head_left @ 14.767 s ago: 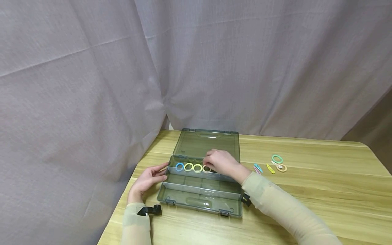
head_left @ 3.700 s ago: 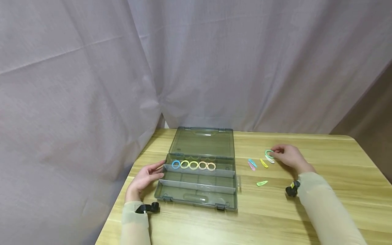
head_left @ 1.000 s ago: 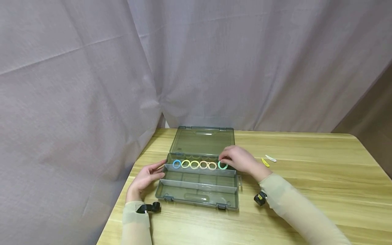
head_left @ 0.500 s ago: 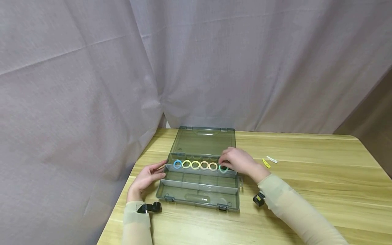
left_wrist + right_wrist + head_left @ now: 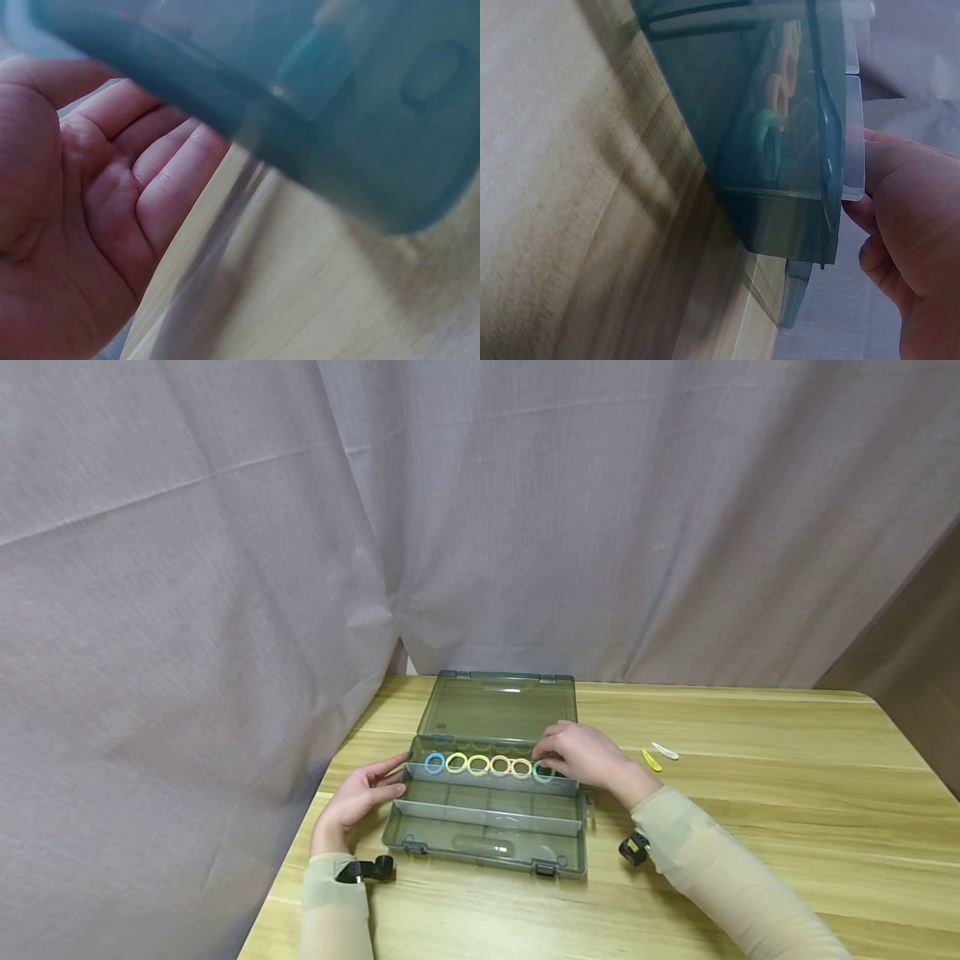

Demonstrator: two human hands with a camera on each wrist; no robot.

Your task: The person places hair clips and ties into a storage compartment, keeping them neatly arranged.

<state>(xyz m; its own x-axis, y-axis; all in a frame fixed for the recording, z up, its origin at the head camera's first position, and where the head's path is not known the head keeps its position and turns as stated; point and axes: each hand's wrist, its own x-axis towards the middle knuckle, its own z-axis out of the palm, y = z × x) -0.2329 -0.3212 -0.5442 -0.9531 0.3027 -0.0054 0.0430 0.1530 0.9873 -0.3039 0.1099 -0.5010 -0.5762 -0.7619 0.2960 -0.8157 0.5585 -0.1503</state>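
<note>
A see-through box [image 5: 525,837] sits near the left edge of the desk [image 5: 720,827]. Its lid [image 5: 502,706] lies open toward the back edge, so you can get at all three long parts. In the back part is a row of rings: a blue ring [image 5: 427,764], two yellow rings [image 5: 456,772], two peach rings [image 5: 501,776] and a green ring [image 5: 535,771]. They are side by side, maybe so each one shows.

The left hand [image 5: 357,797] touches the left end of the box with loose fingers, I think to keep it from sliding. The right hand [image 5: 585,756] dips into the back part at the green ring; its fingertips are hidden, so I can't tell if it pinches it. A yellow clip [image 5: 652,761] and a white clip [image 5: 665,751] lie on the desk toward the back edge, right of the box, perhaps set aside to keep them out of the way.
</note>
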